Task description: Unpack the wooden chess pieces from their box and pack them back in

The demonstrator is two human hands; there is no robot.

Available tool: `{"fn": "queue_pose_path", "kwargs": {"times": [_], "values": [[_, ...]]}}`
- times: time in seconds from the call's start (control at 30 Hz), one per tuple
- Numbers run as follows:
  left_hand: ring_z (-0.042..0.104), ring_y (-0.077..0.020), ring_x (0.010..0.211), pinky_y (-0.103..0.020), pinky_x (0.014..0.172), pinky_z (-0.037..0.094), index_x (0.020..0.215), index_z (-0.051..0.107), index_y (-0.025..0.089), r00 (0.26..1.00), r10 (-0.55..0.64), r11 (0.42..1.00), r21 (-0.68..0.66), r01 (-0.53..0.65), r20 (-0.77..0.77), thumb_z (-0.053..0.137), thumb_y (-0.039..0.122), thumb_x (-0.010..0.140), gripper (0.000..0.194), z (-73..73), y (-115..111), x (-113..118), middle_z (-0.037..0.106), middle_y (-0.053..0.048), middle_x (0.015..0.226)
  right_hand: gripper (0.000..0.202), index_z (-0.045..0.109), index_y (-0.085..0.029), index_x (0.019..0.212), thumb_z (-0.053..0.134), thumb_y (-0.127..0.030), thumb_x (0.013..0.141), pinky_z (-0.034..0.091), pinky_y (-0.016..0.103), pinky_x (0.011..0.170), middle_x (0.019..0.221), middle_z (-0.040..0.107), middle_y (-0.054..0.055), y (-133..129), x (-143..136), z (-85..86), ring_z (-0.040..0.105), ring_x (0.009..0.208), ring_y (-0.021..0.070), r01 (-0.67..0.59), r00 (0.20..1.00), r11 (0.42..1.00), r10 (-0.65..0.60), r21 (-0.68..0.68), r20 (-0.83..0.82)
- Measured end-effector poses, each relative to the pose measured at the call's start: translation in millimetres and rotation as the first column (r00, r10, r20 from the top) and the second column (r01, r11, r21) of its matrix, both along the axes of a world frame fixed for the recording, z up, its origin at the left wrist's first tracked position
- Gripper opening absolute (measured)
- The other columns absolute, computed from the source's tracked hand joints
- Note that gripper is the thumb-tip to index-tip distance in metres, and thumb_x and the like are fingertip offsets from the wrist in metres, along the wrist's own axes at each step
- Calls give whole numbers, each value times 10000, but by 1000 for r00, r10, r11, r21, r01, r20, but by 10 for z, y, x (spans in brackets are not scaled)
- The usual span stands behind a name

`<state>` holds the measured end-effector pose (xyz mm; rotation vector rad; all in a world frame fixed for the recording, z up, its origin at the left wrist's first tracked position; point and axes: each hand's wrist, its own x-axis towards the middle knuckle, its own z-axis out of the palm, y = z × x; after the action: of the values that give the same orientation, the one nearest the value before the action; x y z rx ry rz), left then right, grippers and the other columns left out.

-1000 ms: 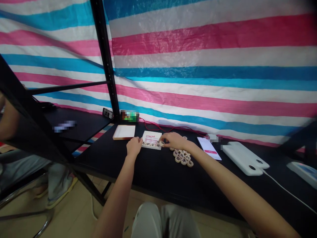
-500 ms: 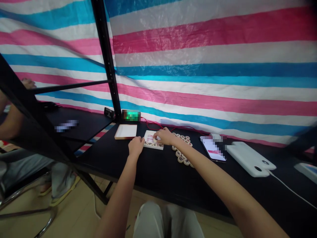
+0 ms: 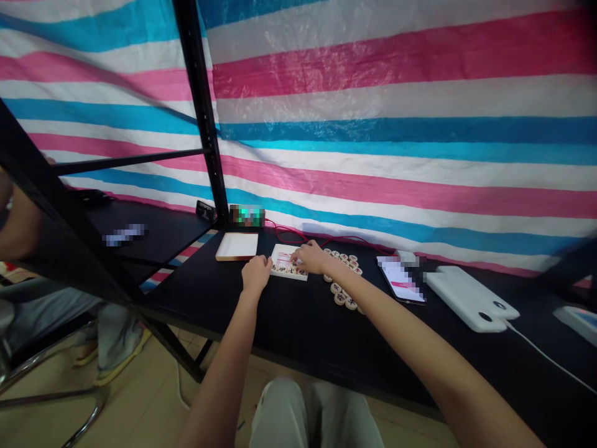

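A shallow white box [image 3: 283, 250] lies on the black table, with a row of round Chinese chess pieces [image 3: 283, 270] along its near side. My left hand [image 3: 256, 272] is closed at the box's left edge, gripping it. Over the box's right part, my right hand [image 3: 311, 256] has its fingers pinched down on a Chinese chess piece [image 3: 294, 262], mostly covered by the fingertips. Right of the box, several more Chinese chess pieces [image 3: 339, 299] lie grouped on the table, partly hidden under my right forearm.
The box lid [image 3: 237, 246] lies to the left, inner side up. A blurred glowing device [image 3: 247, 215] stands behind it. To the right are a phone [image 3: 402, 280] and a white device [image 3: 471, 300] with a cable. A black frame post [image 3: 200, 106] rises at left; another person's arm [image 3: 21, 224] shows beyond.
My right hand has shifted slightly right over the box, and its fingers sit a little differently among the pieces. My left hand stays at the box's edge.
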<state>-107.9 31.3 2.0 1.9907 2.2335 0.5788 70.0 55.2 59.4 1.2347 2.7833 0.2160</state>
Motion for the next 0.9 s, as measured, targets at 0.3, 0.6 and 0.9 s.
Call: {"fn": "queue_pose_path", "kwargs": {"times": [0.3, 0.6, 0.9], "values": [[572, -187, 746, -255, 623, 370, 726, 564, 198, 1000, -2, 1000, 2, 2, 5, 292, 438, 823, 376, 27, -14, 2, 620, -48, 787, 248, 586, -224, 991, 445, -235, 787, 242, 349, 819, 1016, 617, 65, -1, 22, -28, 519, 949, 202, 11, 998, 997, -15, -72, -63], [573, -187, 772, -254, 634, 371, 745, 570, 200, 1000, 0, 1000, 1, 0, 3, 292, 441, 824, 376, 24, -13, 8, 627, -57, 819, 261, 564, -236, 1024, 426, -228, 802, 229, 354, 842, 1008, 619, 46, 5, 222, -9, 511, 953, 187, 51, 989, 998, -55, -31, -139], [575, -184, 789, -250, 651, 374, 768, 575, 191, 1000, 9, 1000, -15, -9, -8, 285, 447, 829, 391, 22, -18, 5, 626, -66, 845, 241, 582, -253, 1001, 424, -276, 821, 210, 364, 875, 991, 610, 55, -6, 217, -156, 501, 943, 184, 8, 986, 999, -17, -54, -167]]}}
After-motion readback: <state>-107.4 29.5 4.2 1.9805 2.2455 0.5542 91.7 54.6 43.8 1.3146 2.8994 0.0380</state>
